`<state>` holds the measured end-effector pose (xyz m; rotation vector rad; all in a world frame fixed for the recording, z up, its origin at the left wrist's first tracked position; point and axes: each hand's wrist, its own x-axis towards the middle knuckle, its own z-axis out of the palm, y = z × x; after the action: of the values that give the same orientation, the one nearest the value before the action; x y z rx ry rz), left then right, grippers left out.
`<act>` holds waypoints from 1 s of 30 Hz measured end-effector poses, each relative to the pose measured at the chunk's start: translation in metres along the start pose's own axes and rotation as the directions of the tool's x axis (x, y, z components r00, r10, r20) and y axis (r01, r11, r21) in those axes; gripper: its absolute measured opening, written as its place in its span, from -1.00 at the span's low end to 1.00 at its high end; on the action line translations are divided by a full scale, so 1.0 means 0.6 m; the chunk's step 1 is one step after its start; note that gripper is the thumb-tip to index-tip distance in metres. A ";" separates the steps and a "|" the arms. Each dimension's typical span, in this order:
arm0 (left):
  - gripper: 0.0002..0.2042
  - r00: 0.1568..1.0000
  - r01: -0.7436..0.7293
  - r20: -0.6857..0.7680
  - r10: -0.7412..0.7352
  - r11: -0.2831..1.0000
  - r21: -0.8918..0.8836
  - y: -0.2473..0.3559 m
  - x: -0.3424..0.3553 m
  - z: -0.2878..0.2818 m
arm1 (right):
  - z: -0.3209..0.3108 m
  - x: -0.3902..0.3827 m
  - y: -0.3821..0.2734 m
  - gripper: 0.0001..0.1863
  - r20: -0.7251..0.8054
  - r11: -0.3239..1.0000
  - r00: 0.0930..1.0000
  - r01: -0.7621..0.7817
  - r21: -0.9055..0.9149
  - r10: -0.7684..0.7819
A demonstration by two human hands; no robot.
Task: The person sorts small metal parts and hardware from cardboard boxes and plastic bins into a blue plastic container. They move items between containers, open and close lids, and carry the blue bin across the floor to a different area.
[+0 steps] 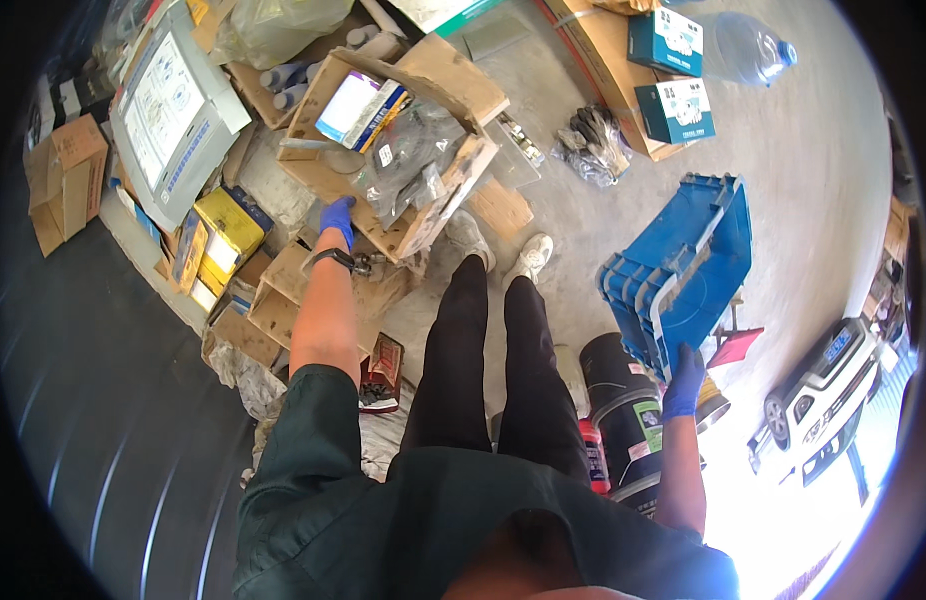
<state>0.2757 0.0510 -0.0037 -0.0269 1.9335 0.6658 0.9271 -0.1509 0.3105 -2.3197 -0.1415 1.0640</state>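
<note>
My left hand, in a blue-purple glove, grips the near left side of an open cardboard box. Inside that box lie a crumpled clear plastic bag and a white, blue and yellow carton. Out to the right, my right hand, gloved alike, is closed on the near end of a blue plastic crate. The crate is held tilted, its open side turned rightward; what the fingers do behind its rim is partly hidden.
Black buckets and a red container stand by my right leg. Ahead lie bagged gloves, two teal-and-white boxes and a large clear bottle. Yellow boxes and a grey case crowd the left.
</note>
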 end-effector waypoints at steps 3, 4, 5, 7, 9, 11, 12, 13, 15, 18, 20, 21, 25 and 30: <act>-0.63 0.988 0.144 -0.087 -0.130 0.975 0.167 0.005 -0.032 0.035 | -0.026 0.020 0.036 -0.67 -0.070 0.998 0.997 -0.030 -0.049 0.026; -0.58 0.985 0.171 -0.073 -0.158 0.959 0.227 0.013 -0.038 0.035 | -0.025 0.023 0.049 -0.66 -0.073 1.000 0.997 -0.017 0.021 0.019; -0.59 0.983 0.184 -0.028 -0.182 0.963 0.196 0.016 -0.038 0.035 | -0.029 0.024 0.059 -0.65 -0.089 0.999 0.996 -0.033 -0.010 0.032; -0.61 0.977 0.208 0.016 -0.212 0.969 0.130 0.038 -0.041 -0.007 | -0.016 0.021 0.079 -0.63 -0.077 0.994 0.994 -0.084 -0.072 0.078; -0.60 0.944 0.304 0.104 -0.312 0.948 0.090 0.041 -0.056 0.008 | -0.022 0.019 0.071 -0.62 -0.018 0.990 0.997 -0.082 -0.115 0.080; -0.61 0.957 0.290 -0.070 -0.282 0.941 0.175 0.039 -0.092 0.073 | -0.049 0.005 0.066 -0.62 -0.019 0.985 0.995 -0.102 -0.137 0.101; -0.61 0.974 0.225 -0.054 -0.220 0.965 0.131 0.050 -0.083 0.066 | -0.042 0.010 0.072 -0.61 -0.014 0.989 0.993 -0.114 -0.089 0.114; -0.62 0.986 0.168 -0.041 -0.164 0.982 0.089 0.048 -0.078 0.053 | -0.044 0.015 0.080 -0.61 -0.013 0.990 0.991 -0.131 -0.049 0.130; -0.62 0.992 0.120 -0.032 -0.118 0.991 0.062 0.045 -0.074 0.042 | -0.040 0.025 0.089 -0.61 -0.027 0.989 0.988 -0.149 -0.007 0.149; -0.64 0.993 0.118 -0.013 -0.117 0.988 0.100 0.044 -0.070 0.044 | -0.043 0.031 0.086 -0.62 -0.077 0.986 0.985 -0.157 -0.063 0.152; -0.66 0.998 0.065 -0.031 -0.062 0.988 0.138 0.049 -0.066 0.029 | -0.043 0.039 0.091 -0.62 -0.027 0.986 0.991 -0.130 -0.106 0.128; -0.67 0.999 0.046 -0.030 -0.042 0.987 0.154 0.046 -0.073 0.036 | -0.048 0.041 0.089 -0.62 -0.013 0.985 0.994 -0.112 -0.133 0.111; -0.71 0.995 0.073 -0.069 -0.073 0.997 -0.004 0.026 -0.142 0.103 | -0.054 0.049 0.086 -0.66 -0.058 0.989 0.993 -0.110 -0.102 0.105; -0.71 0.993 -0.119 -0.023 0.117 0.966 -0.230 -0.045 -0.151 0.076 | -0.039 0.063 0.094 -0.69 0.000 0.995 1.000 0.002 -0.096 -0.002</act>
<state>0.3636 0.0248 0.0476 -0.0606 1.8674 0.9700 0.9618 -0.1961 0.2665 -2.4049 -0.1989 1.0776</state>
